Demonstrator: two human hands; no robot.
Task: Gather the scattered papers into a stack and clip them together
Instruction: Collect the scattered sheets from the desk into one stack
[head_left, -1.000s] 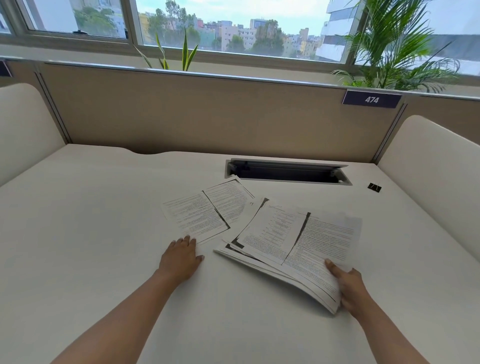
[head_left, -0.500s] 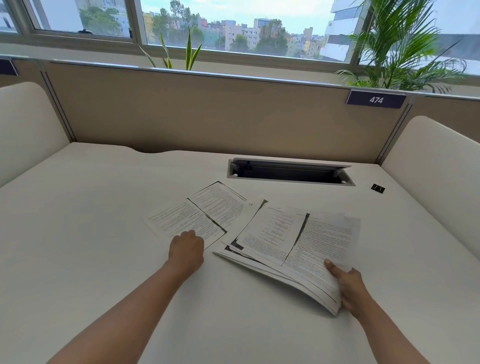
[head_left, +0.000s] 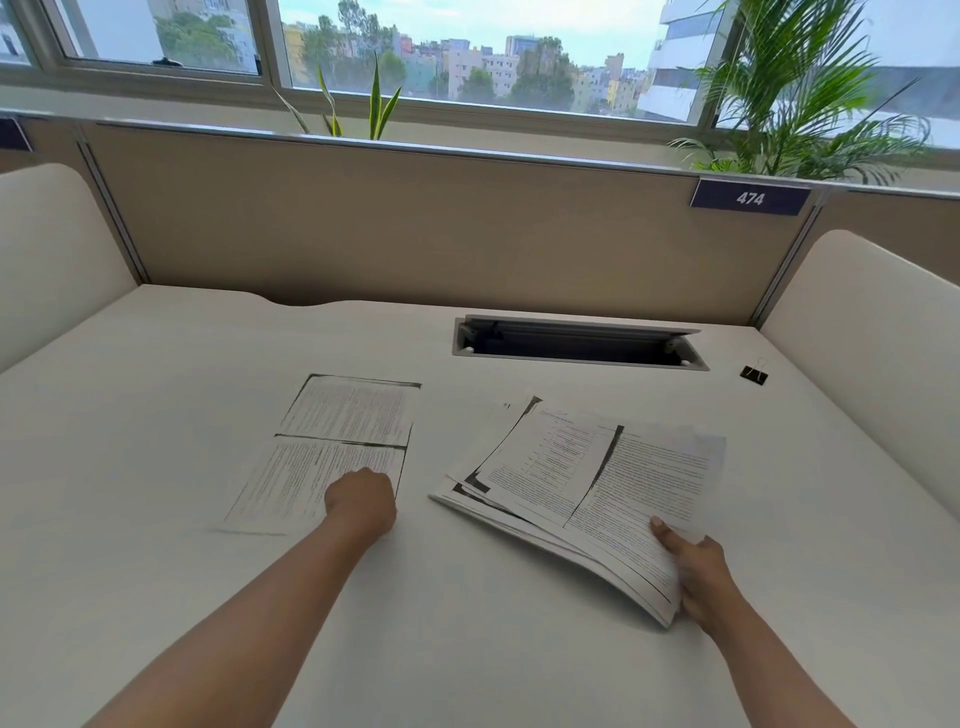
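A single printed sheet (head_left: 332, 441) lies flat on the white desk, left of centre. My left hand (head_left: 360, 501) rests on its near right corner with the fingers curled under. To the right, a loose stack of printed papers (head_left: 582, 483) sits fanned out, apart from the single sheet. My right hand (head_left: 693, 566) grips the stack's near right corner, thumb on top, lifting that edge a little off the desk. A small black binder clip (head_left: 754, 374) lies on the desk far right, beyond the stack.
A rectangular cable opening (head_left: 576, 345) is cut into the desk behind the papers. A beige partition (head_left: 415, 234) with a label reading 474 closes the back. Cream side panels (head_left: 872, 332) stand at both ends of the desk.
My left hand has slid the single sheet leftward and turned it, so it now lies clear of the stack. The left fingers have curled. The right hand still holds the stack's corner.
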